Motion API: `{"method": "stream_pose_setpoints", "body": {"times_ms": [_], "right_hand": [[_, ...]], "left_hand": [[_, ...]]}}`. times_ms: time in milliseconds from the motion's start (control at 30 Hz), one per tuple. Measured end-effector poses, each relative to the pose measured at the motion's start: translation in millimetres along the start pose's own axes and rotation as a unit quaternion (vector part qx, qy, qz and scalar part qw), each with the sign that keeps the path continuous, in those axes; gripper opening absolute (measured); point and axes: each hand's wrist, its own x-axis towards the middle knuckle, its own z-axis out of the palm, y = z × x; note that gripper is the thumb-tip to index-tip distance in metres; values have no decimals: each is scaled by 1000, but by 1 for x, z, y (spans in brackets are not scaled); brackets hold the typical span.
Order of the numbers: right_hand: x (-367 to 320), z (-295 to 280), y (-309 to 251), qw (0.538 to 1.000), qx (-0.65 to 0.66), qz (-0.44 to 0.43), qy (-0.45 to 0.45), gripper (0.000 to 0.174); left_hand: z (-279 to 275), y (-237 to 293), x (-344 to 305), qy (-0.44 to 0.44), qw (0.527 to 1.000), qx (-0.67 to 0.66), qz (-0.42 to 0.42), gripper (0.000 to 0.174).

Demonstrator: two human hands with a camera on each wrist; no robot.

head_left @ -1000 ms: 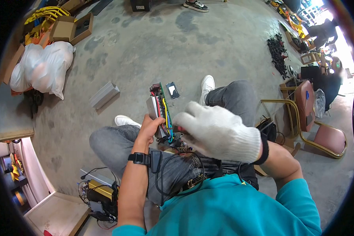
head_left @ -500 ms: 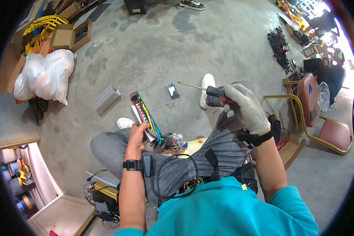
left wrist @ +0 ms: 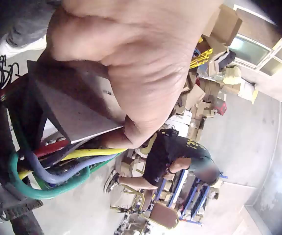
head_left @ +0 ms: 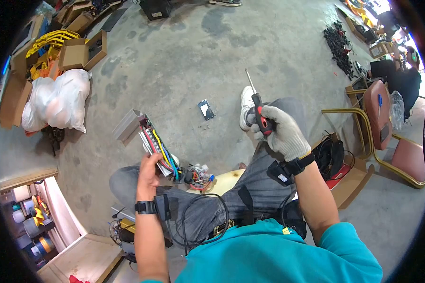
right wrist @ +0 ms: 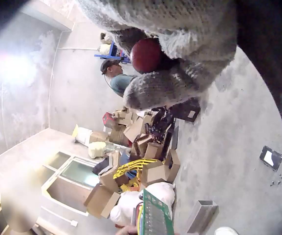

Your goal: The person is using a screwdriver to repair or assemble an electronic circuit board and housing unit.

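Note:
My bare left hand (head_left: 148, 172) grips the lower end of a long circuit board assembly (head_left: 155, 141), its thumb laid over one side. Thick red, yellow, blue and green wires run along the board, and a bundle of thin wires with connectors (head_left: 200, 178) hangs at its near end. In the left wrist view, the palm lies against a grey metal plate (left wrist: 72, 105) beside looped wires (left wrist: 33, 192). Above the right knee, my gloved right hand (head_left: 288, 134) holds a red-and-black screwdriver (head_left: 259, 111), shaft pointing up and away. The handle's red end (right wrist: 147, 55) shows in the right wrist view.
A black plate with a white label (head_left: 206, 109) lies on the concrete floor, with small screws (right wrist: 276, 183) near it. Left of it lies a grey metal housing (head_left: 127, 125). White bags (head_left: 61, 101) stand far left; a chair (head_left: 378, 113) and a cardboard box (head_left: 352, 181) are at right.
The right hand has pulled back from the board to the right, and its screwdriver has swung from pointing left to pointing up. The left hand has moved the board leftward and lower.

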Motion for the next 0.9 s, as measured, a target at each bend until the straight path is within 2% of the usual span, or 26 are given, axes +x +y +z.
{"method": "stream_pose_setpoints", "body": {"times_ms": [67,100,133,200,233,300,367,433,467,500,633,700,767,800,867,900], "right_hand": [[11,5,-4,1000,-29,4,-3,23],[20,8,-6,998,-57,5,-8,21],[29,11,-7,998,-60,11,-1,21],[49,19,-9,983,-183,7,25,20],[57,24,-7,982,-185,9,32,20],[77,35,1,971,-226,73,41,16],[111,31,27,964,-242,91,63,14],[141,25,52,958,-259,121,20,15],[158,15,69,946,-296,135,11,26],[169,14,84,929,-333,148,62,30],[208,-7,134,893,-402,197,47,32],[217,-5,145,876,-423,227,52,33],[222,6,150,838,-501,209,52,34],[229,1,162,826,-527,191,66,39],[257,-31,198,816,-541,194,70,42],[262,-24,201,809,-551,192,76,45]], "left_hand": [[1,20,10,-17,1000,3,25,23],[-10,25,27,-27,998,35,36,34],[-10,37,39,-40,997,44,38,34],[-10,59,64,-56,997,52,32,34],[-8,69,79,-58,995,67,43,33],[-2,88,106,-64,994,79,48,32],[9,99,123,-53,993,86,59,26],[15,102,136,-42,994,71,71,24],[12,101,145,-50,994,88,51,30],[9,101,152,-55,992,105,30,38],[28,120,145,-21,987,148,61,44],[33,131,135,-11,982,183,50,46],[34,136,132,-19,975,204,83,46],[32,139,132,-24,976,208,64,49],[30,136,133,-10,982,176,71,47],[29,136,133,2,986,147,82,46]]}}
